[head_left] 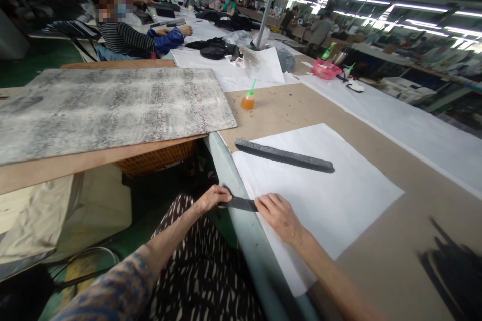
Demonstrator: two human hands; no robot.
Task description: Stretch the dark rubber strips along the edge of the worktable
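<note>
A short black strip (242,204) stretches between my two hands over the pale table edge. My left hand (214,197) pinches its left end, just off the table. At the other end my right hand (276,214) has its fingers closed over the strip, above the border of a white paper sheet (361,190). Farther up on that sheet lies a stack of dark grey strips (284,156), long and narrow, apart from both hands.
A squeeze bottle of orange liquid (247,100) with a green nozzle stands beyond the sheet. At left is a mottled grey board (124,110). Blurred black pieces (452,261) lie at right. A co-worker in striped sleeves (131,37) sits at the far left.
</note>
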